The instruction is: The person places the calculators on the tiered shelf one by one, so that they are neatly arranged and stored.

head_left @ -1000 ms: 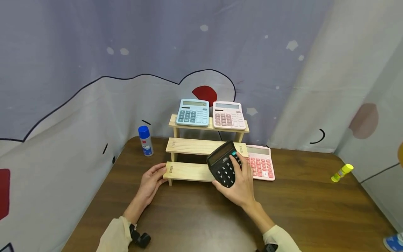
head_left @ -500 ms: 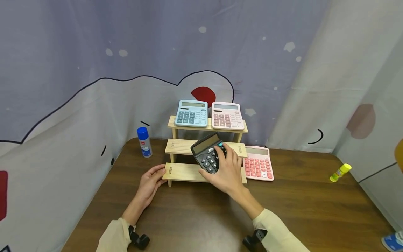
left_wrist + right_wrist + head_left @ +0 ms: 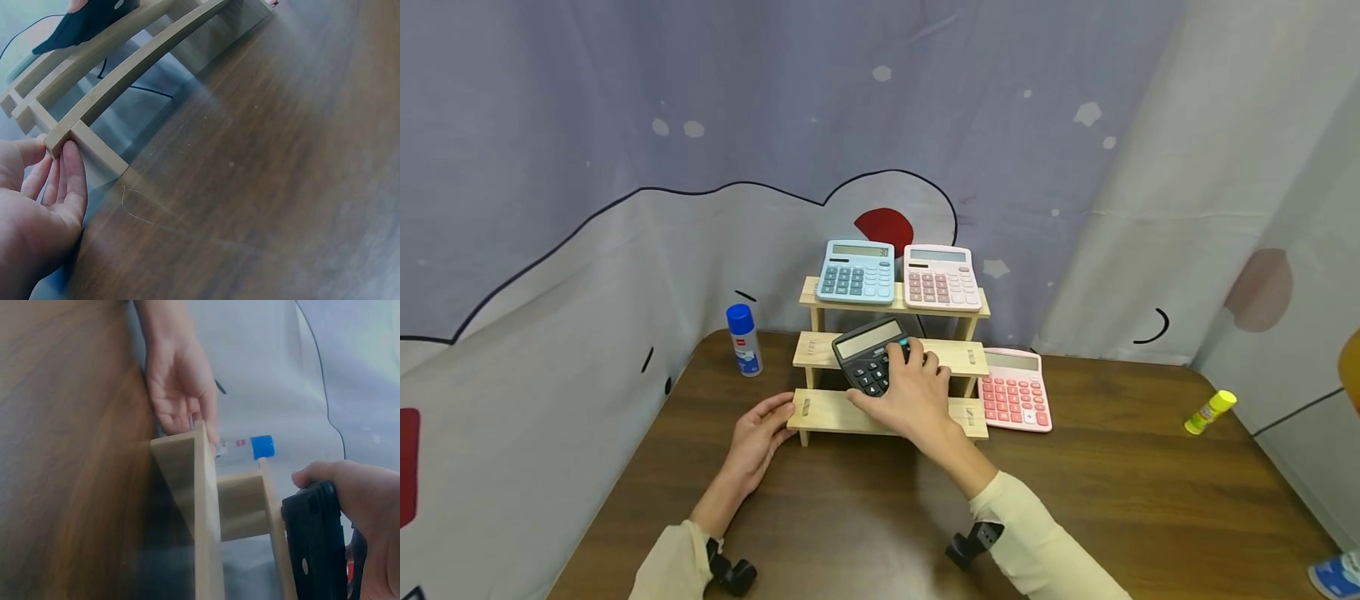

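Observation:
My right hand (image 3: 917, 398) grips a black calculator (image 3: 863, 360), thumb on its near edge, fingers over its right side. The calculator is tilted at the middle tier of a three-step wooden display stand (image 3: 831, 410); in the right wrist view its underside (image 3: 312, 550) is close to a shelf edge, contact unclear. My left hand (image 3: 755, 437) pinches the left end of the lowest shelf, as the left wrist view shows with the thumb (image 3: 28, 150) and fingers. On the top tier lean a light blue calculator (image 3: 857, 272) and a pale pink one (image 3: 942, 277).
Behind the stand's right side lies another pink calculator (image 3: 1017, 390) on the brown table (image 3: 1112, 483). A blue-capped bottle (image 3: 745, 340) stands left of the stand. Far right are a yellow glue stick (image 3: 1210, 412) and a partly visible blue-and-white container (image 3: 1336, 575). A patterned curtain (image 3: 625, 250) hangs behind.
My right hand has carried the black calculator leftward and away from me, from the stand's right side to the left half of the middle tier. The left hand stays on the lowest shelf.

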{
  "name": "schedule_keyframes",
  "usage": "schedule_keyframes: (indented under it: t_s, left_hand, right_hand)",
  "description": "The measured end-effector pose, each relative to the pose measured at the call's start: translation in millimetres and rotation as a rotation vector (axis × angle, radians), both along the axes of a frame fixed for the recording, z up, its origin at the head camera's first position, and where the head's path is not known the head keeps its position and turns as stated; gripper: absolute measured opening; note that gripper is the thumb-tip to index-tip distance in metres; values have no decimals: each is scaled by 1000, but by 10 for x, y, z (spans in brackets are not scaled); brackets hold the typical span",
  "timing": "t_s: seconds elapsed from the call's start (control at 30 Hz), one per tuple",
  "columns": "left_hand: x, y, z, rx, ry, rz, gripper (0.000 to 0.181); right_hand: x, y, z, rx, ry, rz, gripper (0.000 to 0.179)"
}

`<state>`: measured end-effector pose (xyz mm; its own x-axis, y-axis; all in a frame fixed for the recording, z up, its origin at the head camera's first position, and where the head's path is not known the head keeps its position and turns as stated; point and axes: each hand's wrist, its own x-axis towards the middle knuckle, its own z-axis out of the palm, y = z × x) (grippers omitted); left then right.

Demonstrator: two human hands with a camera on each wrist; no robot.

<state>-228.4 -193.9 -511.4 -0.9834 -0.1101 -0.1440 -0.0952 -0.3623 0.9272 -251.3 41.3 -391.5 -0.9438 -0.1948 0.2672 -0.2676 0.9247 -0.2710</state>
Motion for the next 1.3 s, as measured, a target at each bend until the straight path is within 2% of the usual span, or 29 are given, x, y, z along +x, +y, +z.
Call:
schedule_keyframes:
  t_s: [0.13, 0.33, 0.5, 0.63, 0.77, 0.93, 1.03, 1.17, 1.3]
  left_hand:
    - [1, -9, -2, -9, 3, 0, 44]
    - [-4, -16, -12, -16, -5, -6, 45]
    - [-12, -13, -12, -6, 4, 5, 43]
    - [-11, -8, -12, 1, -1, 0, 42]
    - [-3, 5, -14, 5, -5, 9, 40]
    - [4, 33, -24, -4, -10, -5, 43]
    - [-2, 39, -31, -6, -14, -13, 44]
    - [-12, 18, -30, 4, -11, 14, 41]
    - [-5, -3, -18, 4, -14, 11, 41]
  right_hand:
    - [-29, -91, 15, 16, -23, 5, 100]
    - [-25, -156, -14, 65, -76, 10, 115]
    - [-31, -153, 3, 80, -94, 50, 129]
    - [-35, -122, 3, 141, -90, 79, 137]
    - [-29, -99, -58, 173, -28, 109, 137]
    - [-28, -72, -203, 117, 103, 137, 125]
    - [-37, -51, -289, 75, 188, 190, 113]
    - [-63, -46, -344, 43, 285, 296, 96]
    - [-69, -59, -366, 32, 316, 319, 91]
